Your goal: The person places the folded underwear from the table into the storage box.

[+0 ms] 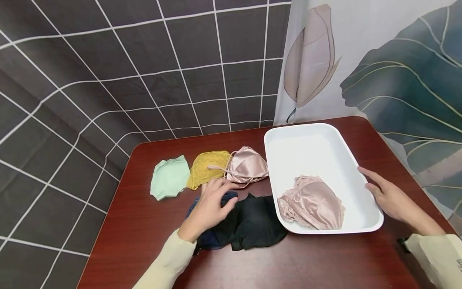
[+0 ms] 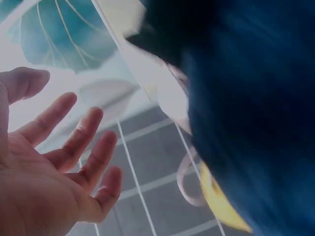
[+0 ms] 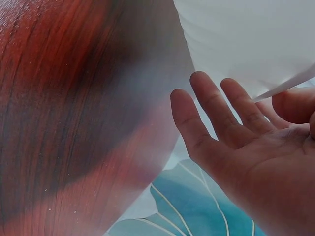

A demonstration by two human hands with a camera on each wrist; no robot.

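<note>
My left hand (image 1: 213, 202), fingers spread and loosely bent, hovers over a navy bra (image 1: 209, 239) and partly covers it. In the left wrist view nothing lies in the palm, and blurred navy cloth (image 2: 246, 118) fills the right side. A black bra (image 1: 258, 222) lies beside the navy one, against the white tray. At the right side of the white tray (image 1: 321, 140), my right hand (image 1: 391, 198) pinches the rim between thumb and fingers, the other fingers extended beneath. Inside the tray's near left corner sits a folded pink satin bra (image 1: 315, 202).
Behind the dark bras lie a mint-green folded garment (image 1: 169, 177), a yellow lace bra (image 1: 207, 164) and another pink satin bra (image 1: 248, 164) with thin straps. All are on a reddish-brown table (image 1: 122, 224). A dark checked curtain (image 1: 195, 80) hangs behind.
</note>
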